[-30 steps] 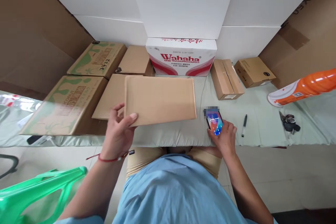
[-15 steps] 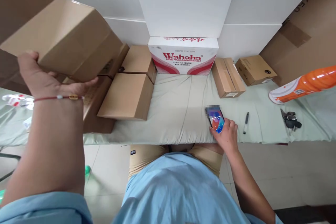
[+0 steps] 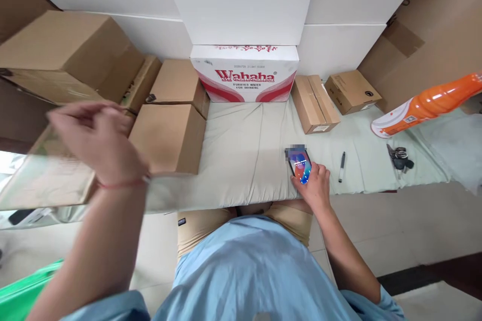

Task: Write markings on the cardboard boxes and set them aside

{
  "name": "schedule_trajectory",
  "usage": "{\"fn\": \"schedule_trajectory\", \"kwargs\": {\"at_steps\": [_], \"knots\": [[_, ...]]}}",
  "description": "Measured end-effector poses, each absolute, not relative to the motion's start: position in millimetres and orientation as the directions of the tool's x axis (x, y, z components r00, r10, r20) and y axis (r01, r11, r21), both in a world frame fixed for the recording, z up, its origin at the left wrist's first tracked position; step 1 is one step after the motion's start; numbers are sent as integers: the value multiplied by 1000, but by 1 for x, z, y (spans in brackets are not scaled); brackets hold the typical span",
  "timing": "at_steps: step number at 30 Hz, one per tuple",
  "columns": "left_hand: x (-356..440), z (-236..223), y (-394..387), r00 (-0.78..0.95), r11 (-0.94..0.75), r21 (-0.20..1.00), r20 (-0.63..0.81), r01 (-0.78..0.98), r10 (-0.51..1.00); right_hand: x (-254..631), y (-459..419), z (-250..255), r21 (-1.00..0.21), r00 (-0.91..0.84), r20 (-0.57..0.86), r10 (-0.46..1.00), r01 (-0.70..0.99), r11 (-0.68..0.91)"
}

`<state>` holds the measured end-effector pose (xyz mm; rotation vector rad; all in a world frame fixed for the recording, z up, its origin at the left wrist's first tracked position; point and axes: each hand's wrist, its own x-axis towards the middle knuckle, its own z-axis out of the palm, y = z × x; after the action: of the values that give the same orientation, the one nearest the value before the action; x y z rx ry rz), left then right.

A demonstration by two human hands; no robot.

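Observation:
A plain brown cardboard box point(image 3: 56, 42) sits on top of the printed cartons at the far left. Just in front of it is my left hand point(image 3: 98, 135), blurred by motion above the lower green-printed carton point(image 3: 45, 175); whether its fingers are apart or closed does not show. My right hand point(image 3: 314, 185) grips the lower end of a smartphone point(image 3: 299, 163) near the table's front edge. The phone's screen is lit, with its top end pixelated.
Brown boxes point(image 3: 161, 135) stand beside the stack. At the back is a white-and-red Wahaha carton point(image 3: 244, 75), with two small boxes point(image 3: 316, 105) to its right. A pen point(image 3: 342, 167), keys point(image 3: 401, 158) and an orange-and-white bottle point(image 3: 422, 108) are on the right.
My left hand has carried the plain box left onto the printed cartons, let it go and drawn back from it. My right hand has stayed on the phone.

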<state>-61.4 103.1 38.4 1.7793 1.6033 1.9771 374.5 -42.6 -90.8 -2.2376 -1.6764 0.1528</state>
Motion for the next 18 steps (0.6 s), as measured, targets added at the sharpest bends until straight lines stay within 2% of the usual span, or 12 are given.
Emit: {"fn": "schedule_trajectory", "kwargs": {"at_steps": [1,2,3,5,6,9,11,14,18], "knots": [[-36,28,84,-256,-470,624,732,624,632,372,-40,-89,-331,302,93,949,908,-256],[-10,15,64,-53,-493,578,682,651,730,370,-38,-87,-338,305,71,950,903,-265],[14,0,46,77,-535,546,650,644,756,370,-34,-85,-358,307,57,950,895,-268],[51,-32,19,285,-605,465,588,646,757,376,-27,-79,-424,306,58,950,869,-254],[61,-49,11,354,-593,437,513,676,782,383,-23,-74,-458,308,72,949,855,-242],[60,-89,5,384,-475,403,290,782,877,425,-3,-51,-518,356,155,922,824,-231],[46,-104,6,398,-449,381,207,808,894,465,17,-31,-537,418,211,884,805,-252],[34,-110,6,425,-466,345,192,814,885,522,59,-7,-520,480,239,844,798,-306],[38,-110,2,407,-458,321,216,829,888,566,119,9,-363,557,109,824,794,-489]]}}
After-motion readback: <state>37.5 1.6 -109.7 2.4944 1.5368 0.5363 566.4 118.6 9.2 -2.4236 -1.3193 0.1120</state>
